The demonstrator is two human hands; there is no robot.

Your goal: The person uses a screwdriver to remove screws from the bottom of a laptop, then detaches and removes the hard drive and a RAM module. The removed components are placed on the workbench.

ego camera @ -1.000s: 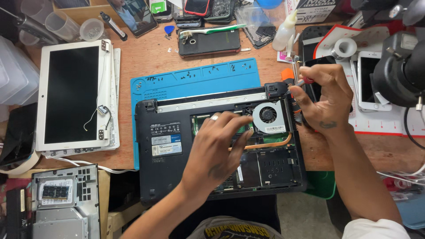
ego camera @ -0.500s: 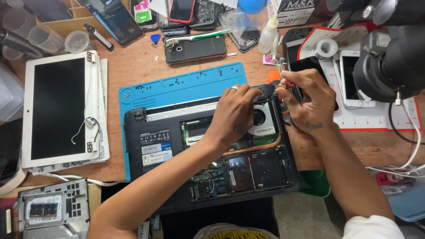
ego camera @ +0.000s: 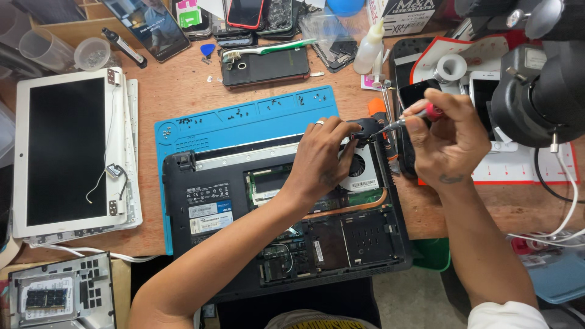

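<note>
Our right hand (ego camera: 450,137) pinches a red-handled screwdriver (ego camera: 407,120), its tip angled down-left at the laptop's upper right corner. Our left hand (ego camera: 321,159) curls its fingers around that corner, beside the cooling fan (ego camera: 364,173). The opened black laptop base (ego camera: 207,207) lies on a blue repair mat (ego camera: 244,119) scattered with small screws (ego camera: 241,114); a detached white screen panel (ego camera: 70,152) lies to the left.

An opened black laptop base (ego camera: 244,207) lies on a blue mat (ego camera: 244,119). The left hand (ego camera: 323,161) rests by its cooling fan (ego camera: 364,173), while the right hand (ego camera: 451,137) angles a red-handled screwdriver (ego camera: 405,120) toward the corner.
</note>
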